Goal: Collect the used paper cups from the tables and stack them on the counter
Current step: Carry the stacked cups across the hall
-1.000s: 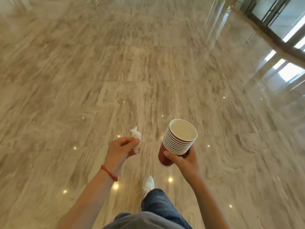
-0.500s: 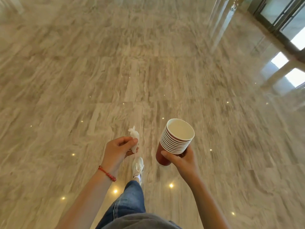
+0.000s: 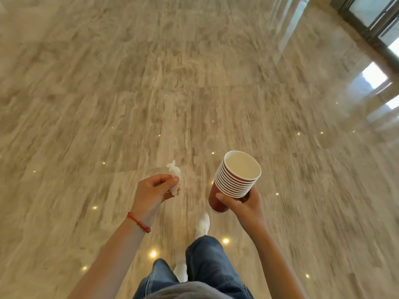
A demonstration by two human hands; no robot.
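My right hand (image 3: 246, 207) grips a stack of several red paper cups (image 3: 235, 180) with white rims, tilted with the open mouth up and to the right; the top cup looks empty. My left hand (image 3: 154, 194) pinches a crumpled white tissue (image 3: 175, 175) between thumb and fingers, and a red cord bracelet sits on that wrist. Both hands are held in front of my waist above the floor. No table or counter is in view.
Polished beige marble floor (image 3: 172, 93) stretches all around, with small ceiling-light reflections. A dark-framed glass door or window (image 3: 371, 20) runs along the upper right. My legs in blue jeans and white shoes (image 3: 203, 225) are below the hands.
I have walked forward over the floor: the leading foot has switched and the glass frame at the right has shifted. Both hands keep the same hold on cups and tissue.
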